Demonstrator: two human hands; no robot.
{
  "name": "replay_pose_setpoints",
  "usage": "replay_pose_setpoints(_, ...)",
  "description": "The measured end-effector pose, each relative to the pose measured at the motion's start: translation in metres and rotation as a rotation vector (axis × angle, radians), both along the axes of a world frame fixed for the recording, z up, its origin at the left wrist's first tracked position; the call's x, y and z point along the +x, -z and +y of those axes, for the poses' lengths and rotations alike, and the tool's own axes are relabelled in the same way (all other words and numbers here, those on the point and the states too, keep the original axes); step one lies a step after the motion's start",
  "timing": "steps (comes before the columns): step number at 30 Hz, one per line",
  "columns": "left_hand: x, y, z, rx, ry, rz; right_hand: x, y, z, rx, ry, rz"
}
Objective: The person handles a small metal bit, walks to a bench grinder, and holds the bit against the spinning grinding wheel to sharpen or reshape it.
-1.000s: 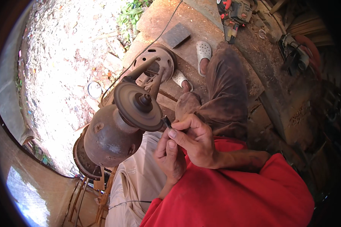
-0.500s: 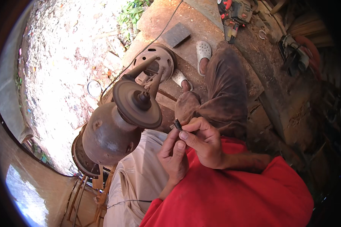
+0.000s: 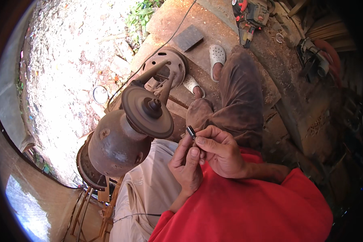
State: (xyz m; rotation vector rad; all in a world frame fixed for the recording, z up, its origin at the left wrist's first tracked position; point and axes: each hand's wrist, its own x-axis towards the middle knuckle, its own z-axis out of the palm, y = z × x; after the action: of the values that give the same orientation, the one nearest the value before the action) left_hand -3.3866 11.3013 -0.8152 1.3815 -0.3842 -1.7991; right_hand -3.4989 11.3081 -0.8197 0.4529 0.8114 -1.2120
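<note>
A small black cylindrical piece (image 3: 190, 132) with a pale end stands tilted between my fingertips. My right hand (image 3: 224, 153) pinches its lower end between thumb and index finger. Against its near side rest the fingers of my left hand (image 3: 186, 163), with the left thumb a little lower and off the piece. What kind of part it is cannot be made out. Just left of both hands stands a rusty bench grinder (image 3: 115, 141), its round grinding wheel (image 3: 143, 109) facing up toward me with a nut at the centre. Neither hand touches the wheel.
The grinder's stand has a rusty wheel-rim base (image 3: 177, 66). A dark flat block (image 3: 188, 38) lies beyond it. White clogs (image 3: 218, 56) are on the feet of brown-trousered legs. A chainsaw (image 3: 252, 18) and another power tool (image 3: 314, 58) lie far right. A cable (image 3: 165, 43) crosses the ground.
The black piece has been turned a little between my fingers, so its pale end and glossy side show more. Both hands have shifted slightly right; the right fingers have spread slightly.
</note>
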Motion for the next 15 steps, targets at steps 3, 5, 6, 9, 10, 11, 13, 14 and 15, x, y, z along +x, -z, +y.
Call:
replay_pose_setpoints(3, 0.001, 0.0, 0.0, -0.009, 0.007, -0.007, 0.001, -0.002, -0.003, 0.015, 0.001, -0.001)
replay_pose_setpoints(5, 0.005, 0.0, 0.003, -0.014, -0.015, 0.003, 0.004, -0.002, -0.005, 0.024, -0.002, 0.0)
replay_pose_setpoints(6, 0.006, 0.002, 0.004, -0.015, -0.015, 0.003, 0.005, -0.002, -0.006, 0.006, 0.0, 0.017)
replay_pose_setpoints(9, 0.008, 0.007, 0.006, -0.024, -0.016, -0.074, 0.014, -0.004, -0.016, -0.006, -0.003, 0.125)
replay_pose_setpoints(10, 0.009, 0.008, 0.005, -0.025, -0.025, -0.048, 0.018, -0.004, -0.021, 0.001, -0.008, 0.218)
replay_pose_setpoints(11, 0.009, 0.008, 0.004, -0.026, -0.033, -0.022, 0.022, -0.002, -0.022, 0.0, -0.008, 0.218)
replay_pose_setpoints(13, 0.01, 0.007, 0.0, -0.029, -0.023, -0.032, 0.029, 0.002, -0.023, -0.091, 0.025, 0.321)
replay_pose_setpoints(14, 0.01, 0.006, -0.001, -0.031, -0.012, -0.04, 0.03, 0.001, -0.025, -0.091, 0.026, 0.319)
replay_pose_setpoints(15, 0.011, 0.007, -0.001, -0.031, -0.013, -0.041, 0.031, -0.001, -0.026, -0.102, 0.033, 0.344)
